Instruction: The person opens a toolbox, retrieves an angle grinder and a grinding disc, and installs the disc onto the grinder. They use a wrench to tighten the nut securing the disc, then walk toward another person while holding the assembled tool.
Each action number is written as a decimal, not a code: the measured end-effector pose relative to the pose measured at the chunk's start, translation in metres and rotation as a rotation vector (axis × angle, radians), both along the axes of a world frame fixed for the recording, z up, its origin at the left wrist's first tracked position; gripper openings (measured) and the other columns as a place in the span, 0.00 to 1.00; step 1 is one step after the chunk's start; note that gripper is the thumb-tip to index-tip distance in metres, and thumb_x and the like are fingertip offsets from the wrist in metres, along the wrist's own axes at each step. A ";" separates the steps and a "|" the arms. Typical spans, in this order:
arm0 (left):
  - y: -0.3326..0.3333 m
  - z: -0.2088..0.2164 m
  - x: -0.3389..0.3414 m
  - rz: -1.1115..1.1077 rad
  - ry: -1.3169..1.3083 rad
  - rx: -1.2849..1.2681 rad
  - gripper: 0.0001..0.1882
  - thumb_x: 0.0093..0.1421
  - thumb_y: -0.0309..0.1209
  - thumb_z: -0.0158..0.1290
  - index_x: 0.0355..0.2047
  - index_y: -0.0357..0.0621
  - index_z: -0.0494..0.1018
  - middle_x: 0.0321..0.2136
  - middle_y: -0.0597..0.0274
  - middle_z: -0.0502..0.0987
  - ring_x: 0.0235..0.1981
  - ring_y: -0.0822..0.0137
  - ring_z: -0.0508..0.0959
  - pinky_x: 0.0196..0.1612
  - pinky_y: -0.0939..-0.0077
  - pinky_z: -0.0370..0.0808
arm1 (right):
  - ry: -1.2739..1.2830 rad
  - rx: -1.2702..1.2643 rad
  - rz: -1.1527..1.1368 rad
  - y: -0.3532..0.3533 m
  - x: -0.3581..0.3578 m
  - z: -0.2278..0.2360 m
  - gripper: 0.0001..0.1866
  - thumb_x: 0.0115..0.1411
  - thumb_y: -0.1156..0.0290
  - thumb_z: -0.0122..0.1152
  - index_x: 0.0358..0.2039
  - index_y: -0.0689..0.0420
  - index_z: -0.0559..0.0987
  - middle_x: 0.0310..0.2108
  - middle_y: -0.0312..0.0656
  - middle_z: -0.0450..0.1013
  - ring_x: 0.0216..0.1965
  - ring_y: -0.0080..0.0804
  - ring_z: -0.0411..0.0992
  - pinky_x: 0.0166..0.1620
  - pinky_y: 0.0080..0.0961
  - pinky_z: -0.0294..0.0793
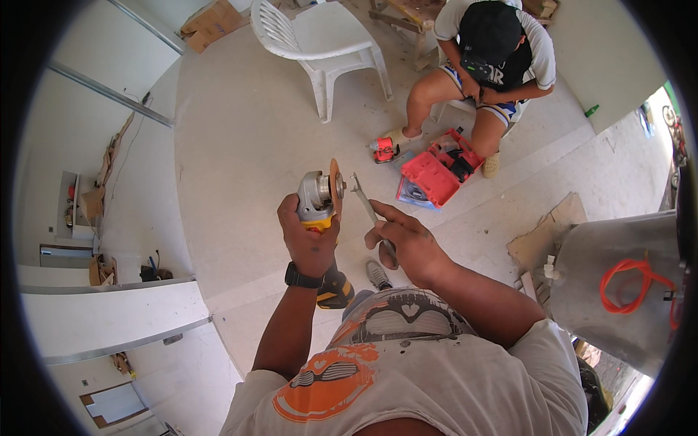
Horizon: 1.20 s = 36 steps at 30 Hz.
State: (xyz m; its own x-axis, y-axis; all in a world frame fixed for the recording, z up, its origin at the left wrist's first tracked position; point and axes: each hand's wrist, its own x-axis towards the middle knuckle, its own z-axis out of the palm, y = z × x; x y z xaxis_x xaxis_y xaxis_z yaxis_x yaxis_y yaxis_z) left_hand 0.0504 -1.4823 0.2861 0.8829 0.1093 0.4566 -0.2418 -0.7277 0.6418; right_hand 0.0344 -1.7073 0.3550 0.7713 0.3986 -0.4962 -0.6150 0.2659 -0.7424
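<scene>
Over on the far left a white shelf unit (71,207) stands against the wall with small odds and ends on it, and a few cardboard scraps (109,156) lean along the wall beside it. Coming inward, the person's left hand (309,236) is wrapped firmly around the body of an angle grinder (320,218), fingers curled tight over its yellow and grey casing, a black watch (302,278) on the wrist. The grinder is held upright in the air above the floor, its orange disc (335,185) standing on edge at the top, facing right. Just beside the disc, the forked head of a metal spanner wrench (367,207) sits close to the hub; whether it touches I cannot tell. The right hand (407,243) pinches the wrench's lower end between thumb and bent fingers. Behind, a white plastic chair (320,40) stands on the pale floor (240,138). Further right another person (483,65) sits bent forward, with a red power tool (384,149) and an open red tool case (440,171) at their feet. At the far right an orange hose loop (629,283) lies on a grey metal surface (603,247).
</scene>
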 end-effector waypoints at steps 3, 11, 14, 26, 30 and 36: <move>-0.001 0.002 -0.001 0.015 0.020 -0.004 0.42 0.49 0.26 0.72 0.61 0.36 0.60 0.53 0.48 0.69 0.54 0.54 0.74 0.59 0.60 0.71 | 0.011 0.004 0.002 0.003 0.003 0.006 0.31 0.73 0.66 0.46 0.74 0.62 0.59 0.35 0.41 0.75 0.25 0.23 0.65 0.29 0.22 0.65; -0.004 0.003 -0.002 -0.002 0.010 -0.009 0.43 0.46 0.24 0.72 0.61 0.41 0.61 0.56 0.46 0.68 0.57 0.47 0.73 0.58 0.56 0.73 | 0.018 0.020 0.000 0.006 0.002 0.006 0.30 0.73 0.66 0.47 0.73 0.62 0.61 0.34 0.40 0.76 0.25 0.23 0.65 0.29 0.22 0.65; -0.005 0.003 -0.002 -0.002 0.004 -0.007 0.43 0.45 0.23 0.72 0.61 0.42 0.62 0.57 0.46 0.69 0.58 0.44 0.73 0.58 0.54 0.75 | 0.017 0.042 0.006 0.006 0.003 0.007 0.31 0.73 0.65 0.48 0.73 0.62 0.61 0.34 0.40 0.75 0.24 0.22 0.65 0.29 0.21 0.64; -0.007 -0.001 -0.003 0.011 -0.038 0.026 0.43 0.46 0.25 0.72 0.60 0.40 0.62 0.56 0.44 0.69 0.57 0.44 0.74 0.57 0.54 0.75 | 0.071 0.127 -0.009 0.010 0.010 0.014 0.33 0.73 0.64 0.52 0.73 0.65 0.59 0.31 0.39 0.74 0.20 0.20 0.63 0.24 0.22 0.62; -0.007 -0.008 -0.003 0.024 -0.045 0.040 0.44 0.45 0.25 0.73 0.61 0.40 0.62 0.56 0.43 0.70 0.57 0.45 0.74 0.56 0.54 0.76 | 0.029 0.132 0.009 0.013 0.011 0.015 0.36 0.72 0.63 0.56 0.73 0.65 0.58 0.31 0.38 0.74 0.21 0.20 0.64 0.24 0.22 0.62; 0.008 -0.013 0.010 -0.077 0.343 -0.480 0.42 0.51 0.29 0.73 0.61 0.37 0.59 0.52 0.51 0.72 0.52 0.62 0.77 0.54 0.65 0.78 | -0.105 -0.053 -0.022 0.026 0.009 -0.008 0.38 0.70 0.62 0.59 0.74 0.64 0.56 0.34 0.39 0.75 0.22 0.20 0.65 0.27 0.21 0.65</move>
State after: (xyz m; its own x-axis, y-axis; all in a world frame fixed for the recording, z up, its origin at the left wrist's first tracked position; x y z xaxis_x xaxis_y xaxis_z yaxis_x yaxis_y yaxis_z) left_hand 0.0606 -1.4739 0.2733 0.9849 0.1629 0.0591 -0.0029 -0.3255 0.9455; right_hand 0.0435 -1.6814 0.3473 0.8281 0.3566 -0.4325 -0.5279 0.2370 -0.8155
